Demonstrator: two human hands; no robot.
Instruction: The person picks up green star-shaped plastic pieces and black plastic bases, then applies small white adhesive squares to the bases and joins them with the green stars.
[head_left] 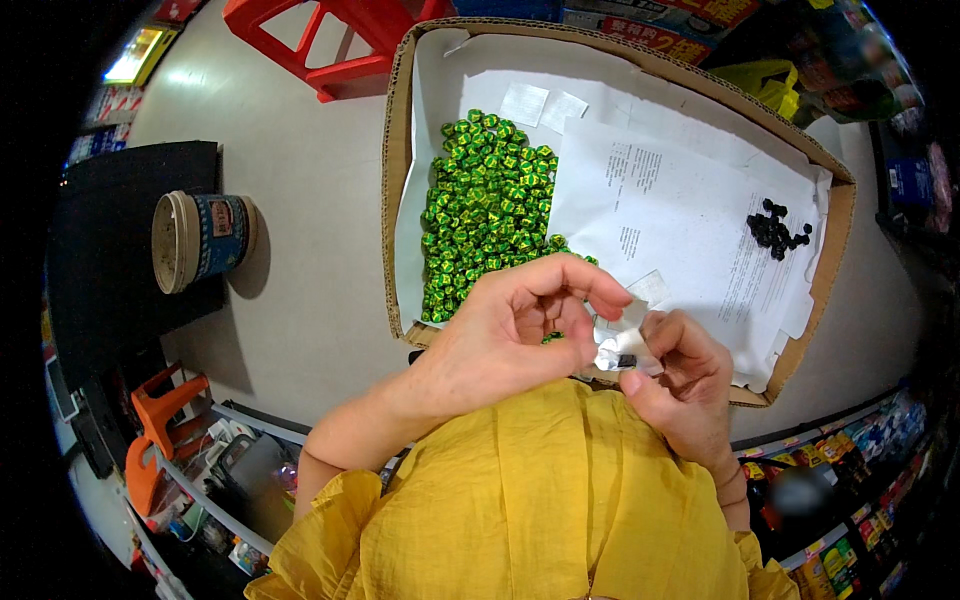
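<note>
A small silvery white wrapper lies spread between my hands, over the near edge of the cardboard box. On it rests a small black piece. My right hand is closed, pinching the wrapper's right side with thumb and fingers. My left hand curls at the left side, its thumb and fingertips closed on the wrapper's edge. Many green and yellow wrapped balls fill the box's left part. A small heap of black pieces sits at the right on white paper.
White square wrappers lie at the box's far side. A red plastic stool stands beyond, and a blue bucket on the left. An orange stool and shelves of packaged goods flank me.
</note>
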